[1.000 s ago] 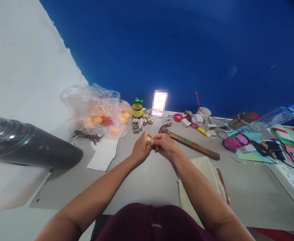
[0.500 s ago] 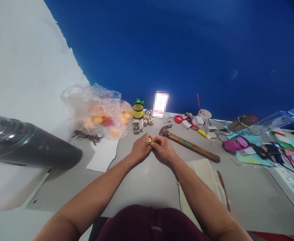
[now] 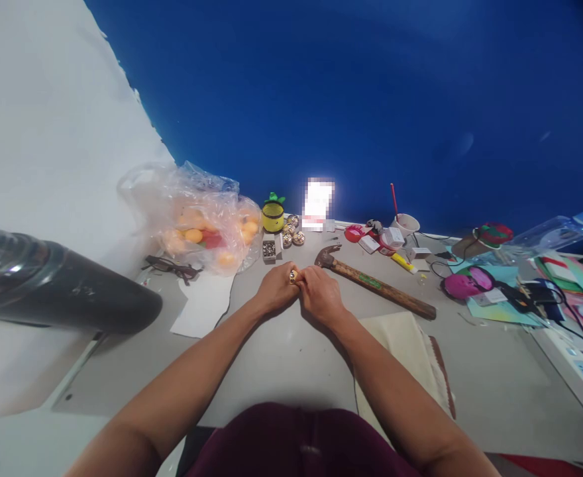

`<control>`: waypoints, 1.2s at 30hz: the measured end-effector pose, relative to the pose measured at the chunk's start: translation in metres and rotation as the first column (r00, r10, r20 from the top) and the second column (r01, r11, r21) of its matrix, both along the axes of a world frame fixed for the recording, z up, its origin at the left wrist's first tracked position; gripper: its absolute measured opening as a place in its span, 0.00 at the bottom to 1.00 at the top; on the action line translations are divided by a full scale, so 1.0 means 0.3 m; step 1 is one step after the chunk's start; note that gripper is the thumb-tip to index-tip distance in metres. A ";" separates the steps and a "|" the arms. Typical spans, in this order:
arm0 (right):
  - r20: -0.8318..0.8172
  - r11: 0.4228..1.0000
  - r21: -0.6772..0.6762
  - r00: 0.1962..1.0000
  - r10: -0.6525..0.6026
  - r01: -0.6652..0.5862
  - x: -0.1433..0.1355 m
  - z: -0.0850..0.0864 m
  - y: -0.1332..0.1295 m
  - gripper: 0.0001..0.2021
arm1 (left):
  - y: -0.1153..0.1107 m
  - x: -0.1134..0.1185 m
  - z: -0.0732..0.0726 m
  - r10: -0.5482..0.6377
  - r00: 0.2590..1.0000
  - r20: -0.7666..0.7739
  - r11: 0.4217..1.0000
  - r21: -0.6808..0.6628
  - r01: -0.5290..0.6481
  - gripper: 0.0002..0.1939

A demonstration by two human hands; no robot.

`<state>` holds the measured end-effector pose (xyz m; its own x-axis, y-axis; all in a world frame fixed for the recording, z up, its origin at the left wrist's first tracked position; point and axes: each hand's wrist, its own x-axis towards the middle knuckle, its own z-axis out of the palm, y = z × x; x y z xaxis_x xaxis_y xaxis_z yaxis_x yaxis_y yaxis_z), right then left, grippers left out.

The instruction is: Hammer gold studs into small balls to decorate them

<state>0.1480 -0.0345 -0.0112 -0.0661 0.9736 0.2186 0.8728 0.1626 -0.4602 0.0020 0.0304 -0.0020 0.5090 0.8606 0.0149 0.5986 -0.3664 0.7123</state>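
Near the middle of the table my two hands meet. My left hand [image 3: 276, 289] is closed around a small gold ball with dark spots [image 3: 292, 275], which shows between its thumb and fingers. Pressed against the ball's right side, my right hand [image 3: 321, 295] is closed in a pinch; whatever its fingertips hold is too small or hidden to make out. Just beyond the hands stands a small open box of tiny silver pieces [image 3: 269, 250]. Several similar gold balls [image 3: 293, 232] sit behind it. To the right of my right hand lies a claw hammer [image 3: 371, 281] with a wooden handle.
At the back left is a clear plastic bag [image 3: 207, 218] with orange balls, near glasses [image 3: 171, 268]. A yellow pineapple-shaped holder [image 3: 272, 217] and a lit screen [image 3: 318, 202] stand by the wall. A folded cloth [image 3: 395, 351] lies under my right forearm. A dark cylinder [image 3: 87, 285] juts in at left.
My right hand has turned slightly, its knuckles now more on top and its fingers closer against the ball. The gold ball shows a different side. The view has shifted slightly.
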 end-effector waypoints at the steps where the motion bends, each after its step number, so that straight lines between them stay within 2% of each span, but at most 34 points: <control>1: -0.035 1.000 -0.005 0.999 -0.006 0.005 -0.001 0.000 0.001 0.06 | 0.001 0.000 0.000 -0.002 1.000 0.002 1.000 -0.004 0.002 0.04; 7: -0.241 0.997 -0.034 0.967 -0.080 0.074 -0.011 -0.006 0.008 0.06 | -0.020 0.013 -0.016 0.087 0.996 -0.009 0.996 -0.014 -0.087 0.04; 11: -0.359 0.996 -0.033 0.929 -0.089 0.083 -0.014 -0.014 0.021 0.05 | -0.037 0.024 -0.026 0.164 0.985 0.061 0.987 -0.017 -0.163 0.04; 18: -0.505 0.999 -0.034 0.862 -0.041 0.028 0.007 -0.012 0.036 0.04 | -0.032 0.008 -0.037 0.113 0.983 0.144 0.994 -0.024 -0.111 0.06; 25: -0.478 0.997 -0.014 0.876 -0.072 0.075 0.004 -0.021 0.041 0.05 | -0.037 0.007 -0.026 0.069 0.992 0.104 0.998 -0.015 -0.068 0.05; 30: -0.488 0.970 0.106 0.862 -0.139 0.217 0.032 -0.019 0.053 0.08 | -0.038 -0.010 -0.010 0.013 0.974 0.226 1.000 -0.025 -0.008 0.07; 33: -0.376 0.913 0.209 0.891 -0.255 0.349 0.080 -0.012 0.057 0.10 | -0.025 -0.026 -0.007 0.007 0.936 0.353 0.997 -0.074 0.020 0.09; 36: -0.174 0.871 0.231 0.899 -0.401 0.433 0.128 -0.010 0.056 0.11 | -0.004 -0.037 -0.014 0.087 0.879 0.469 0.968 -0.249 0.037 0.13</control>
